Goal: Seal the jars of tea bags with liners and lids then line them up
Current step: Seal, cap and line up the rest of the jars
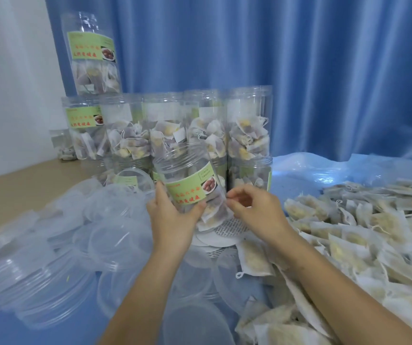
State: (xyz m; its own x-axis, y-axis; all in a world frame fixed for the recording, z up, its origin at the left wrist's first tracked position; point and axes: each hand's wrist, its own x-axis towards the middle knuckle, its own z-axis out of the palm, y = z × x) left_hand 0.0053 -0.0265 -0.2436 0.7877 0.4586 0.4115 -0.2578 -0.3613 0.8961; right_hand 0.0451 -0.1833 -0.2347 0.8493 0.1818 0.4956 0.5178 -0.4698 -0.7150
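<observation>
1. Two hands work at centre, just in front of the stacked jars. The left hand [172, 215] is closed around a tilted jar [190, 185], fingers wrapped on the label side and thumb across the front. The jar holds tea bags in its lower part and its threaded mouth is open, pointing up and far; no liner or lid is on it yet.
2. The right hand [252, 207] sits just right of the jar with its fingertips pinched together. Whether it grips something thin cannot be told. Judged purpose: to prepare a liner for the open mouth.
3. The white liners [225, 235] lie directly below the jar, near both hands, which keeps the reach short.
4. The clear lids [50, 265] are heaped on the near-left of the bench [13, 175], on the holding-hand side.
5. The loose tea bags [349, 232] cover the right side.
6. The filled jars [165, 128] stand in rows at the far side, before a blue curtain [299, 70], some stacked two high with one more on top at far left.
</observation>
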